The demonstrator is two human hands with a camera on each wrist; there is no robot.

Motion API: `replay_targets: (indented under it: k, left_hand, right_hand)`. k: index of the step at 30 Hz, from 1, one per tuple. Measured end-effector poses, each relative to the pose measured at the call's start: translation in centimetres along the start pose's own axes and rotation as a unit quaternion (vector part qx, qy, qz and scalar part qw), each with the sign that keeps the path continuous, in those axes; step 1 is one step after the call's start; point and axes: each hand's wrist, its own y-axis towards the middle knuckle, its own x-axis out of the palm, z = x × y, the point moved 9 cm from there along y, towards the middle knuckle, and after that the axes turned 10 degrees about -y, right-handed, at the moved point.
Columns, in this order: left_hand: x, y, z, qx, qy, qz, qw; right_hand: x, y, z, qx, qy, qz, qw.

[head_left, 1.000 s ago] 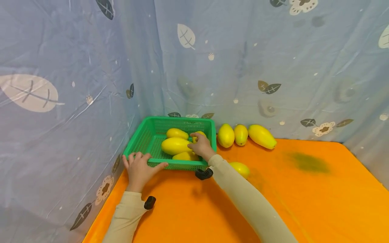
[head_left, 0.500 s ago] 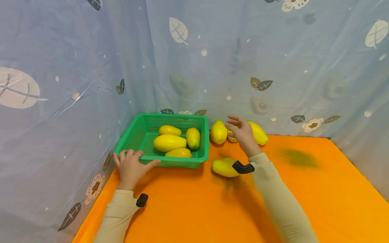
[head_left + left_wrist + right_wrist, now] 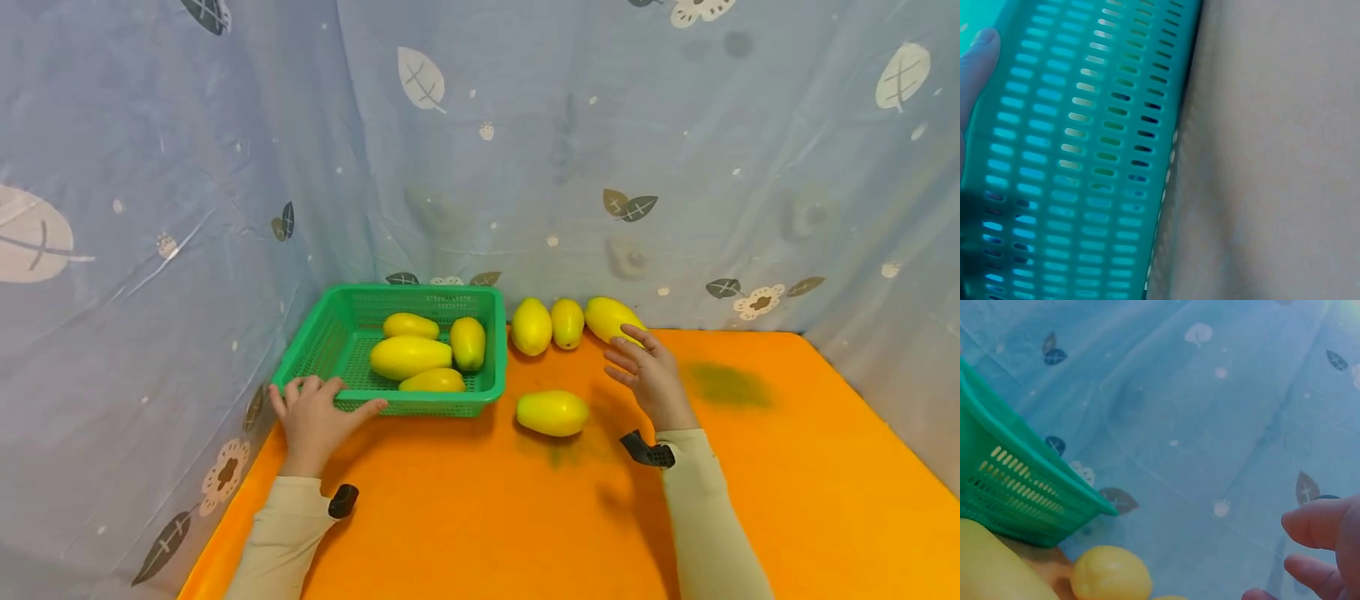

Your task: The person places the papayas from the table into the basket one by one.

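Observation:
In the head view, my left hand (image 3: pixel 311 421) grips the near left corner of a green plastic basket (image 3: pixel 420 397), fingers bent over the rim. The left wrist view shows the thumb (image 3: pixel 979 62) at the rim of its slotted wall. Several smooth yellow oblong fruits, papaya-like, are inside, one of them a large fruit (image 3: pixel 410 358) in the middle. My right hand (image 3: pixel 656 379) is in the air with loosely spread fingers and holds nothing. Its fingertips overlap the near end of the rightmost back fruit (image 3: pixel 611 318) in the head view.
Two more yellow fruits, one rounder (image 3: pixel 532 327) and one smaller (image 3: pixel 567 324), stand by the back curtain (image 3: pixel 525 167). A single fruit (image 3: pixel 552 414) lies right of the basket. The table cover (image 3: pixel 465 508) is orange, with a greenish stain. Curtains border the left and back.
My right hand has withdrawn from the fruit inside the basket and moved right, past the back row of fruits. The left hand stays at the basket corner. The head view has shifted slightly.

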Motion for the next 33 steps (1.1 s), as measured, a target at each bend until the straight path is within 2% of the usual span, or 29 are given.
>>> replay_targets:
  k: [4, 11, 16, 20, 24, 29, 33]
  left_hand:
    - [0.2, -0.4, -0.1, -0.007, -0.008, 0.001, 0.9999]
    - [-0.2, -0.1, 0.2, -0.001, -0.011, 0.007, 0.9999]
    - [-0.4, 0.2, 0.1, -0.002, -0.014, 0.007, 0.9999]
    - [-0.3, 0.2, 0.0, -0.004, -0.012, 0.004, 0.9999]
    - [-0.3, 0.1, 0.0, -0.005, -0.01, 0.004, 0.9999]
    - [-0.2, 0.1, 0.0, -0.007, -0.013, 0.003, 0.9999]
    - [-0.1, 0.1, 0.0, -0.007, -0.013, 0.003, 0.9999]
  right_hand:
    - [-0.5, 0.1, -0.1, -0.011, 0.004, 0.004, 1.0]
    - [-0.5, 0.3, 0.2, -0.002, 0.011, 0.003, 1.0]
    - [0.2, 0.4, 0.6, 0.0, -0.025, -0.01, 1.0]
    - [1.5, 0.8, 1.7, 0.011, -0.082, -0.037, 0.996]
    - [3.6, 1.3, 3.4, 0.027, -0.172, -0.096, 0.98]
    - [5.3, 1.4, 5.0, 0.025, -0.271, -0.151, 0.95]
    - [6.0, 1.2, 5.7, 0.019, -0.322, -0.187, 0.928]
